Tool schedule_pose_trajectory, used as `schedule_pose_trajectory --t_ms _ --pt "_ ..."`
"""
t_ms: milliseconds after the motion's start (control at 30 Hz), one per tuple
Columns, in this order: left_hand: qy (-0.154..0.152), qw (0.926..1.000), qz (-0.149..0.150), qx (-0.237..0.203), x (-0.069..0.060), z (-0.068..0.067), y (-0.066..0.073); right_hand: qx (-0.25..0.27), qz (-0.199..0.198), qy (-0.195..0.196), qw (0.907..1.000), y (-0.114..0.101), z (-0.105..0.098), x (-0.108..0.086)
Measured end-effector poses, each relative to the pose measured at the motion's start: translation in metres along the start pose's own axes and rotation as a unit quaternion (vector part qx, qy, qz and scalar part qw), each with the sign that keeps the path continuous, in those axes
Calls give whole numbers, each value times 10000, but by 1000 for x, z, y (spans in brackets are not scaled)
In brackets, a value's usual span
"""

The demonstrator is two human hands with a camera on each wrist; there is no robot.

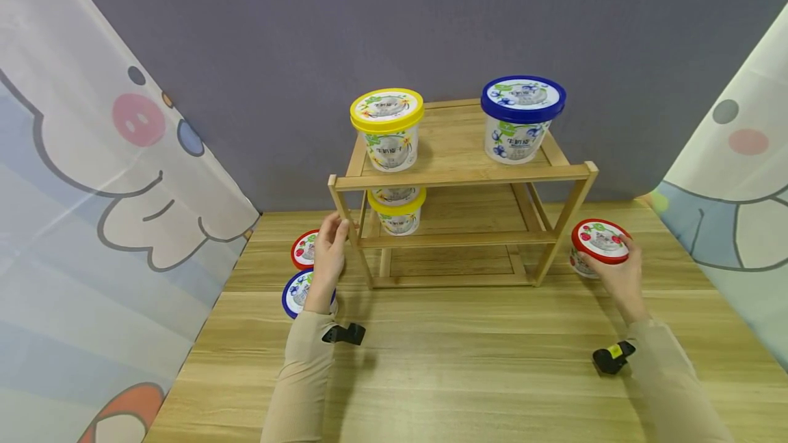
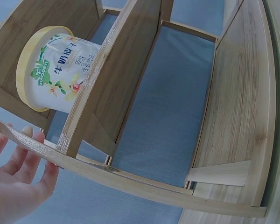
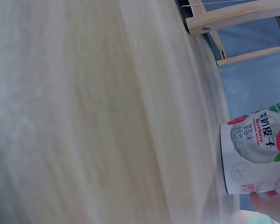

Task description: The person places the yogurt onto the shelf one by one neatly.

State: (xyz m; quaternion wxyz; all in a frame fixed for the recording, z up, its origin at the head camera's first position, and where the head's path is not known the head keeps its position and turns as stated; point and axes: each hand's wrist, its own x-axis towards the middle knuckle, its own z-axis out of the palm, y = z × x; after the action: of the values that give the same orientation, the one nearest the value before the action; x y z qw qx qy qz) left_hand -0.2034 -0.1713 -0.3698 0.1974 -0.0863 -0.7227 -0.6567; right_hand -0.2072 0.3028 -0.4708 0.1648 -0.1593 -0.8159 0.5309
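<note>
My left hand (image 1: 331,241) is at the front left post of a wooden rack (image 1: 455,241). In the left wrist view its fingers (image 2: 30,161) curl behind that post. My right hand (image 1: 620,279) grips a red-lidded strawberry tub (image 1: 600,241) on the table, right of the rack. The right wrist view shows the tub's printed side (image 3: 256,144) and part of the hand at its lower edge. A yellow-lidded tub (image 1: 388,128) and a blue-lidded tub (image 1: 522,118) stand on the top shelf. Another yellow-lidded tub (image 1: 399,214) is on the shelf below, partly hidden by the top board.
Beside my left forearm, a red-lidded tub (image 1: 304,249) and a blue-lidded tub (image 1: 298,291) stand on the wooden table (image 1: 468,374), partly covered by the hand and arm. A grey backdrop (image 1: 295,53) rises behind the rack, with cartoon-printed curtains (image 1: 92,156) at both sides.
</note>
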Motion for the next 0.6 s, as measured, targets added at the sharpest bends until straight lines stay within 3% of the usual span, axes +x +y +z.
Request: schedule_pose_trajectory --t_ms 67,433,600 --pt "0 10000 64 -25 2 -1 -8 6 13 12 10000 -1 -1 -1" --pt "45 9999 127 9 1 -1 -9 -109 -256 -23 9996 -15 -10 -4" --pt "68 9999 98 -7 2 0 -9 -153 -624 162 9978 10 -13 15"
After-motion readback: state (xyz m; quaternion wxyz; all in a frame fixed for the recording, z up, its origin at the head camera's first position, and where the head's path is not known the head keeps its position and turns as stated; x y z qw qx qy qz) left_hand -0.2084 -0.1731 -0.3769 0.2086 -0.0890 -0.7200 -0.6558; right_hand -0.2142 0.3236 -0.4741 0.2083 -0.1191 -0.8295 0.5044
